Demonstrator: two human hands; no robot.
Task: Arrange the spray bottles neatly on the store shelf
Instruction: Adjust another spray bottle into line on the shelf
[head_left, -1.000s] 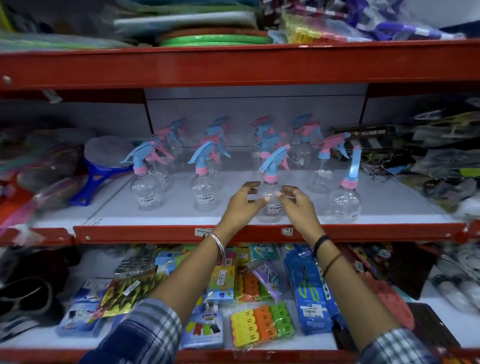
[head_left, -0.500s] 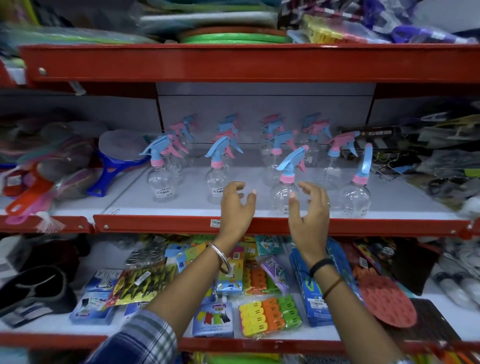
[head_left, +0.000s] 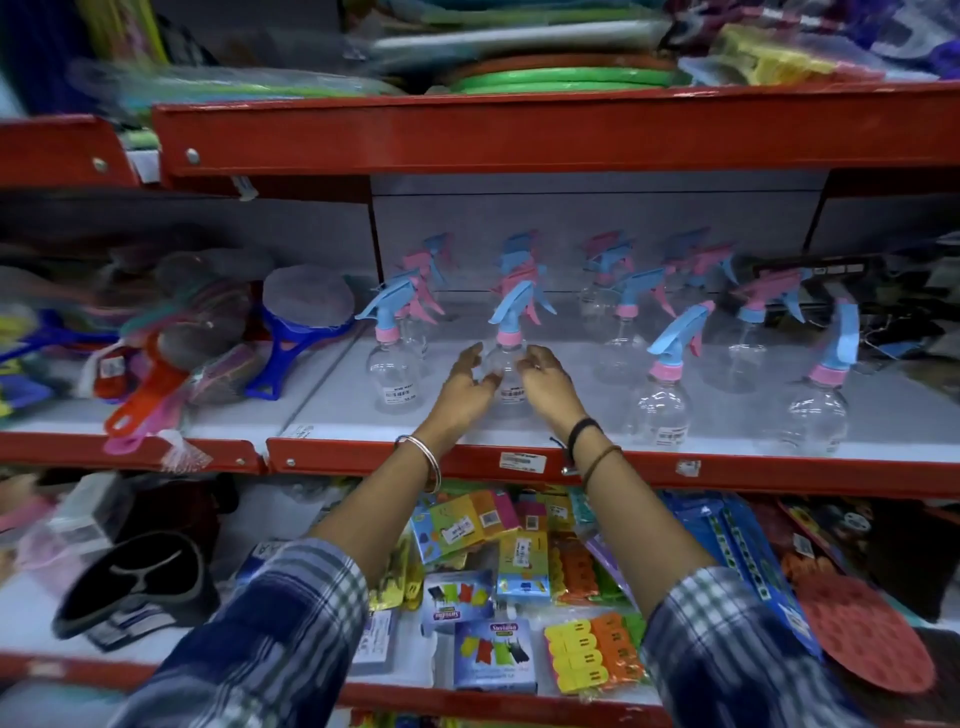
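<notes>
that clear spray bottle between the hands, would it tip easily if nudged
Probably yes. The spray bottle looks empty, its clear body showing the shelf through it, so it is likely light. Its blue trigger head sits high on a narrow neck, which may make it top-heavy. The left hand and right hand flank its rounded body, which may be slippery.

We cannot read the blurred goods (head_left: 171, 332) at left; both hands hide the sides of the second spray bottle (head_left: 506, 364).
</notes>
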